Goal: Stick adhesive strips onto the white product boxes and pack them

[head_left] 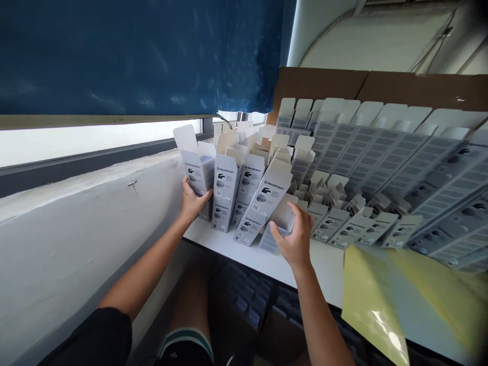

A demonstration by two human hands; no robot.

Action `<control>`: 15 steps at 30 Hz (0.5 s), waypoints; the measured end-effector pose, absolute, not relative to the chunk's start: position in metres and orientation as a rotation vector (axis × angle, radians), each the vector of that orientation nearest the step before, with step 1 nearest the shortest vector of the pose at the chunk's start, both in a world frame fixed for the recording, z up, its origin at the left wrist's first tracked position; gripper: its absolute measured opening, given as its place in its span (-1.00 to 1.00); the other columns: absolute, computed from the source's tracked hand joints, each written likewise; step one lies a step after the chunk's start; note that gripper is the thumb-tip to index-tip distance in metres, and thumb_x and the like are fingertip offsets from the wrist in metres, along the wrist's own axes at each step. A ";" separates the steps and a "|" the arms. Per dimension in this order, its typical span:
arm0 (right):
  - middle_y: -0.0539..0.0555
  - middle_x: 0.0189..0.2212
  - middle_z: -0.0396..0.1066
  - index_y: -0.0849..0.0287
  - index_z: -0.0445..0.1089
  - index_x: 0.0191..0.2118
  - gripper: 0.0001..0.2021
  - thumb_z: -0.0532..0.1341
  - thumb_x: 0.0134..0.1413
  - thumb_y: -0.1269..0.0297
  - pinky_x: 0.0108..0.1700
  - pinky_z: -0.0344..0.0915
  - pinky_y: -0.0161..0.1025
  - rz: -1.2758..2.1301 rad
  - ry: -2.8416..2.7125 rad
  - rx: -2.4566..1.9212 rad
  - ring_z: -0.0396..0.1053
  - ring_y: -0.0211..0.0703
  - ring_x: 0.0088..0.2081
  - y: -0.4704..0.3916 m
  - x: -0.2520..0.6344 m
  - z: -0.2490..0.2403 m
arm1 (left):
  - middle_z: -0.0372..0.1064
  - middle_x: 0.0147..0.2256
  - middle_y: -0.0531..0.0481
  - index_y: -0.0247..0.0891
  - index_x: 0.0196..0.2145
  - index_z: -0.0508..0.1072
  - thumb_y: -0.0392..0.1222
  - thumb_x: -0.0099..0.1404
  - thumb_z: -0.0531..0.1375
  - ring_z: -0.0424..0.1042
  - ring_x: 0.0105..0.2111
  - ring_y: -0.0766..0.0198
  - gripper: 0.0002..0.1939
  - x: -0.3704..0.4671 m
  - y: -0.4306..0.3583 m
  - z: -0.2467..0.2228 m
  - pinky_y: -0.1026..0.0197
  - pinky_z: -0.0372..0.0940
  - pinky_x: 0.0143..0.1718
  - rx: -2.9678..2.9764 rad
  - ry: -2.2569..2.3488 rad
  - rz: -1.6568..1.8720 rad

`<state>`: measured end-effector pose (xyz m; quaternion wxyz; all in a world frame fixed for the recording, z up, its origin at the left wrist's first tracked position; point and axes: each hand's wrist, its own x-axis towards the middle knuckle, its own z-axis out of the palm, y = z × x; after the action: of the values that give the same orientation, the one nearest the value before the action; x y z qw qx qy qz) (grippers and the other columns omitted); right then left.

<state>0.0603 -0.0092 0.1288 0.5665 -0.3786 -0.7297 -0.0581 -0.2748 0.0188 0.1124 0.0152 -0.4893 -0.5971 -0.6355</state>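
Open-topped grey and white SilverCrest cartons stand in a cluster on the white table. My left hand (193, 201) is wrapped around the lower part of the leftmost carton (192, 170), thumb on its right edge and fingers on its left. Beside it stands another upright carton (223, 185). A further carton (263, 198) leans to the right in front of the cluster. My right hand (295, 234) is at the right end, thumb and fingers spread beside a low carton (271, 240) with its white flap raised. Whether the fingertips touch that flap is hard to tell.
Rows of stacked cartons (343, 152) fill the right side before a brown cardboard sheet (324, 84). Smaller open cartons (351, 229) stand ahead of them. Yellow glossy sheets (373, 305) overhang the table edge. A white wall (95, 229) borders the left, below a blue curtain (133, 56).
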 end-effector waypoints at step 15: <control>0.26 0.08 0.29 0.12 0.12 0.24 -0.39 0.26 0.09 0.21 0.19 0.18 0.23 -0.129 -1.726 -0.921 0.23 0.19 0.12 -0.002 0.057 0.116 | 0.38 0.13 -0.32 -0.24 0.22 0.08 -0.13 -0.05 0.46 0.42 0.13 -0.11 -0.03 -0.291 0.023 0.110 -0.11 0.35 0.14 -1.507 -1.960 -1.884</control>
<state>0.0567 -0.0015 0.1165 0.5568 -0.3902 -0.7313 -0.0547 -0.2913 0.0229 0.1104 0.0170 -0.4847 -0.6305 -0.6060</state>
